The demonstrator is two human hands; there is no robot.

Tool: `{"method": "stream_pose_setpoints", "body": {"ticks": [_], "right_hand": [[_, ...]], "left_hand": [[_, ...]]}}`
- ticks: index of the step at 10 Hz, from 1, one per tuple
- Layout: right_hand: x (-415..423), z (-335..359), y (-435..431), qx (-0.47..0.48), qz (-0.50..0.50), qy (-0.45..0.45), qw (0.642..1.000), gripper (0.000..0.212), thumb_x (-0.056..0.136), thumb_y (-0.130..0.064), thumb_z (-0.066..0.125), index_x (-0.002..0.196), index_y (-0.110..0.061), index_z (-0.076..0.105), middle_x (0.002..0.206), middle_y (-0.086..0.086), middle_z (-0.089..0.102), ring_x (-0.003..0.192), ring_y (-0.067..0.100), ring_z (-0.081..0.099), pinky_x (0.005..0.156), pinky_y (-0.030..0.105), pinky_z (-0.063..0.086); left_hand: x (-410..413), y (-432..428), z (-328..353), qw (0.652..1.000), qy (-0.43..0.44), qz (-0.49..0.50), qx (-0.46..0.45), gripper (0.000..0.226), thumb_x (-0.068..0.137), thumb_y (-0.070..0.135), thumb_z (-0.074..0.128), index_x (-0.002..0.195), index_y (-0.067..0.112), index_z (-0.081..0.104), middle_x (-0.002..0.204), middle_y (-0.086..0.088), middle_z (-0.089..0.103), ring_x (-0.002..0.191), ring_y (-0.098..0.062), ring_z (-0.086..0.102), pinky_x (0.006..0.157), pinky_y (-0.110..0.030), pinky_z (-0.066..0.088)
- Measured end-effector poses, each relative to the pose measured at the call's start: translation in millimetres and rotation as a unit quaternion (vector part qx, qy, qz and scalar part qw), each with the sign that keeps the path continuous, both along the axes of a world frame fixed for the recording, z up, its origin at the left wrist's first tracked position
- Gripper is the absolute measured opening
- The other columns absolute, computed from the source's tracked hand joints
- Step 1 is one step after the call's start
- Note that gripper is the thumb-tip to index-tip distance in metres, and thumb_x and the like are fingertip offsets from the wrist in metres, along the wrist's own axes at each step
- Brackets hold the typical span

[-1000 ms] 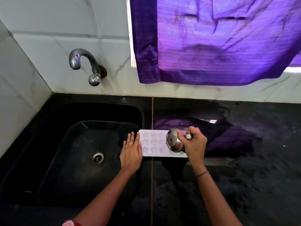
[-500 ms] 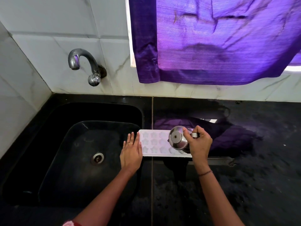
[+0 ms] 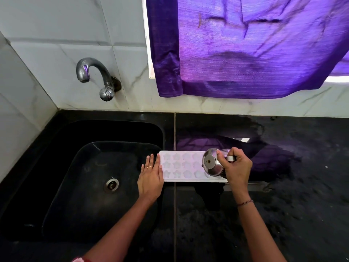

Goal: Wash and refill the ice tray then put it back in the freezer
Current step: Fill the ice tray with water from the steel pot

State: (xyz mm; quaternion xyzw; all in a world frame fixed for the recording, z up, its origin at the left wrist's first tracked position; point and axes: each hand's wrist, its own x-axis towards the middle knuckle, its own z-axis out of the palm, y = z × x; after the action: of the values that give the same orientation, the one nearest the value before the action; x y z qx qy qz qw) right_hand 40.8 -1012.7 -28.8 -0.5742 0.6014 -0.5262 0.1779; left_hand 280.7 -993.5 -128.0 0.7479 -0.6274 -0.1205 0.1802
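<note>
1. The tray (image 3: 186,166) is lying flat on the black bench (image 3: 283,205), just right of the sink (image 3: 90,186), its long side running left to right.
2. It is white, with three rows of star-shaped wells; whether water is sitting in them is too faint to tell.
3. The left hand (image 3: 151,178) is lying flat and open, fingers straight, its fingertip side touching the tray's left end and its palm hanging over the sink's edge.
4. The right hand (image 3: 236,167) is gripping the handle of a steel jug (image 3: 212,163), closed around it and tipping it over the tray's right end.
5. The jug and that hand are covering the tray's right wells, and the jug's mouth is facing away, so no stream is showing.
6. A purple curtain (image 3: 255,44) is hanging above, and the tap (image 3: 98,76) is showing no water.
</note>
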Motion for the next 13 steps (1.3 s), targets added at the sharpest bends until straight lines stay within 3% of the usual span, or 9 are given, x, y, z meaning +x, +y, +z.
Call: {"method": "stream_pose_setpoints", "body": {"ticks": [1,3,6,9,11,13], "right_hand": [[-1,1,2,0.0,0.002,0.022,1.0,0.047,0.072,-0.005,0.078,0.054,-0.014,0.035,0.053,-0.006,0.034,0.053,0.011,0.03,0.048,0.016,0.028],[1,3,3,-0.005,0.003,0.06,0.998,0.04,0.072,-0.004,0.078,0.055,-0.001,0.041,0.054,-0.006,0.036,0.055,0.015,0.033,0.048,0.037,0.035],[2,8,4,-0.018,-0.003,0.067,0.998,0.042,0.07,-0.005,0.079,0.054,-0.01,0.04,0.053,-0.01,0.034,0.055,0.018,0.034,0.049,0.037,0.035],[-6,4,4,-0.002,-0.038,-0.027,0.999,0.056,0.073,-0.008,0.077,0.053,-0.025,0.028,0.053,-0.006,0.032,0.053,0.009,0.027,0.048,0.013,0.027],[-19,-5,4,0.024,-0.051,-0.07,0.996,0.048,0.077,-0.017,0.076,0.055,-0.016,0.034,0.054,-0.001,0.035,0.054,0.013,0.029,0.049,0.019,0.029],[-28,-7,8,0.014,-0.057,-0.035,0.998,0.049,0.077,-0.013,0.076,0.054,-0.018,0.033,0.057,0.004,0.037,0.052,0.011,0.029,0.046,0.013,0.029]], "left_hand": [[0,1,0,1.0,0.004,0.0,-0.003,0.074,0.085,0.046,-0.007,0.149,0.018,0.019,0.157,-0.003,0.019,0.146,-0.015,0.009,0.117,-0.031,0.006],[0,0,0,1.0,0.001,0.0,-0.003,0.075,0.085,0.046,-0.008,0.149,0.018,0.019,0.157,-0.003,0.019,0.146,-0.015,0.009,0.118,-0.031,0.006],[1,0,1,1.0,-0.007,-0.002,0.003,0.075,0.084,0.046,-0.009,0.149,0.018,0.018,0.157,-0.003,0.018,0.146,-0.015,0.008,0.118,-0.032,0.007],[1,1,0,1.0,-0.012,-0.003,0.006,0.075,0.084,0.046,-0.009,0.149,0.018,0.016,0.157,-0.002,0.016,0.146,-0.014,0.007,0.118,-0.031,0.006],[0,0,2,1.0,-0.014,-0.004,0.002,0.075,0.085,0.045,-0.008,0.149,0.018,0.018,0.157,-0.003,0.018,0.146,-0.015,0.009,0.118,-0.033,0.01],[0,0,3,1.0,-0.013,-0.004,0.002,0.075,0.084,0.045,-0.008,0.149,0.017,0.019,0.157,-0.003,0.019,0.146,-0.016,0.01,0.118,-0.034,0.011]]}}
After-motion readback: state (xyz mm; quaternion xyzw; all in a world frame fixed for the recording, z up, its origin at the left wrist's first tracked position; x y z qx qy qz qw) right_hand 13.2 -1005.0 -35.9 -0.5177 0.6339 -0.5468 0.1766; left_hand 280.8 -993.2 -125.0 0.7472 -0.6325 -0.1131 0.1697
